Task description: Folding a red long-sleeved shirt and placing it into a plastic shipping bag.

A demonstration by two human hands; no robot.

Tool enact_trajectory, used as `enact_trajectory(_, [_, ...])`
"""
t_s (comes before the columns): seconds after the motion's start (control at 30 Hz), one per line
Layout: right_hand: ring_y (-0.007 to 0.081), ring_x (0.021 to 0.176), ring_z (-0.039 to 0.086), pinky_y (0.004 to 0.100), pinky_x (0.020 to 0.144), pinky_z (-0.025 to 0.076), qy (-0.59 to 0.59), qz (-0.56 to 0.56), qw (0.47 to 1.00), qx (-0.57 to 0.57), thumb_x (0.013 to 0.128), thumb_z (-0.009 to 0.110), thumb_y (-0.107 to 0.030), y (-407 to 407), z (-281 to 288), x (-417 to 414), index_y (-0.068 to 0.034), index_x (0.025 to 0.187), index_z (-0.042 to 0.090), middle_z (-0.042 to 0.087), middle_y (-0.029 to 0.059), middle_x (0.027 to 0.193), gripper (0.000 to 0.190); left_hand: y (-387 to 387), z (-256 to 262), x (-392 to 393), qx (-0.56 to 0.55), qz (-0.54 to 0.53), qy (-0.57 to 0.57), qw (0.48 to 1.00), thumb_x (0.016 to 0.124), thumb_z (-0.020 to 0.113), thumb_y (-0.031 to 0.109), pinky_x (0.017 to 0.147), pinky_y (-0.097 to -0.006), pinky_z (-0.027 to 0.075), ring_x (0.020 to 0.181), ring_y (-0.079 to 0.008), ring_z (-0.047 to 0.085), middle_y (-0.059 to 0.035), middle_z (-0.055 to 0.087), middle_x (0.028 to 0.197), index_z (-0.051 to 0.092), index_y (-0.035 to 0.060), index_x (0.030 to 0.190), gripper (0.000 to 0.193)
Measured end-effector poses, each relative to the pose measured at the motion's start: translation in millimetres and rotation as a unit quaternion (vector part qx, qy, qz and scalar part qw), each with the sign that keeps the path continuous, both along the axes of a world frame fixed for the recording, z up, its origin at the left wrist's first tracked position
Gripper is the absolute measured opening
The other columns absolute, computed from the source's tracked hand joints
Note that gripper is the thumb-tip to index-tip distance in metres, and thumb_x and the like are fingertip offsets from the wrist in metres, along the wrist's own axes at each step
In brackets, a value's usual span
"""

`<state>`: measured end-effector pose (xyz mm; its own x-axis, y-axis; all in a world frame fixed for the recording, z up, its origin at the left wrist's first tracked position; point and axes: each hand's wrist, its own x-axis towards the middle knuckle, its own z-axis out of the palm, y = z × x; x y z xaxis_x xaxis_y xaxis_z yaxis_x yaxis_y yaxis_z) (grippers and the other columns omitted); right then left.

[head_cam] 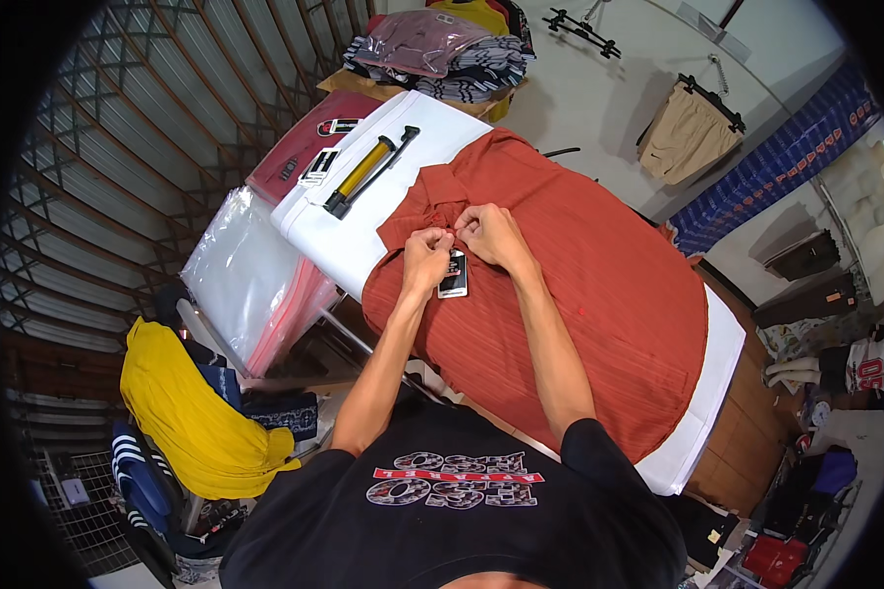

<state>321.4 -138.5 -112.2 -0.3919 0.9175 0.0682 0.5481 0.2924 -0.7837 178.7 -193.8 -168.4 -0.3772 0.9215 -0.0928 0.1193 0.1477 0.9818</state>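
Note:
A rust-red collared shirt (597, 294) lies spread over a white-covered board, its collar towards the board's far left. At the front just below the collar, my left hand (427, 258) pinches the shirt's placket edge between thumb and fingers. Close beside it, my right hand (486, 232) has its fingertips on the other side of the same opening; the exact contact is partly hidden by the fingers. A black and white hang tag (454, 274) rests on the cloth just below my left fingertips. A red button (581, 312) shows farther down the shirt.
A yellow-handled tool (365, 173) and paper tags (318, 168) lie on the white board (412, 118). Clear plastic bags (247, 272) sit at its left, with folded garments (442, 55) stacked behind. Yellow cloth (191, 412) hangs at the lower left.

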Motion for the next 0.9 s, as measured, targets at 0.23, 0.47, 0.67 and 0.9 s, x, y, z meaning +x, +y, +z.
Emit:
enact_trajectory(0.23, [0.0176, 0.065, 0.068, 0.034, 0.066, 0.054, 0.007, -0.01, 1.0, 0.0, 0.082, 0.073, -0.008, -1, 1, 1, 0.004, 0.094, 0.076, 0.071, 0.0155, 0.072, 0.017, 1, -11, 1, 0.011, 0.021, -0.032, 0.999, 0.09, 0.071, 0.01, 0.085, -0.0322, 0.052, 0.095, -0.0207, 0.066, -0.0152, 0.066, 0.114, 0.073, -0.0061, 0.101, 0.019])
enact_trajectory(0.47, [0.0264, 0.074, 0.074, 0.0367, 0.071, 0.057, -0.01, -0.005, 1.0, 0.0, 0.083, 0.07, -0.008, -4, 8, -2, 0.005, 0.095, 0.076, 0.072, 0.0233, 0.079, 0.018, -8, 5, 8, 0.058, 0.031, 0.023, 0.998, 0.085, 0.078, 0.008, 0.083, -0.0301, 0.056, 0.092, -0.0176, 0.068, -0.0134, 0.066, 0.115, 0.076, -0.0052, 0.095, 0.017])
enact_trajectory(0.67, [0.0348, 0.074, 0.073, 0.0408, 0.069, 0.056, -0.011, -0.002, 0.998, 0.057, 0.083, 0.065, -0.002, -7, 4, -3, 0.007, 0.093, 0.072, 0.07, 0.026, 0.076, 0.015, -10, 8, 17, 0.112, 0.047, 0.063, 0.991, 0.082, 0.08, 0.001, 0.084, -0.03, 0.057, 0.093, -0.019, 0.07, -0.0136, 0.066, 0.111, 0.076, -0.0053, 0.096, 0.016])
enact_trajectory(0.9, [0.0421, 0.074, 0.069, 0.0461, 0.065, 0.052, 0.005, 0.019, 0.993, 0.115, 0.085, 0.058, 0.004, -3, -12, 0, 0.008, 0.098, 0.056, 0.065, 0.0275, 0.075, 0.014, -13, 11, 22, 0.117, 0.051, 0.047, 0.991, 0.077, 0.082, -0.003, 0.075, -0.0291, 0.058, 0.087, -0.0188, 0.07, -0.0111, 0.064, 0.103, 0.075, -0.0029, 0.094, 0.017])
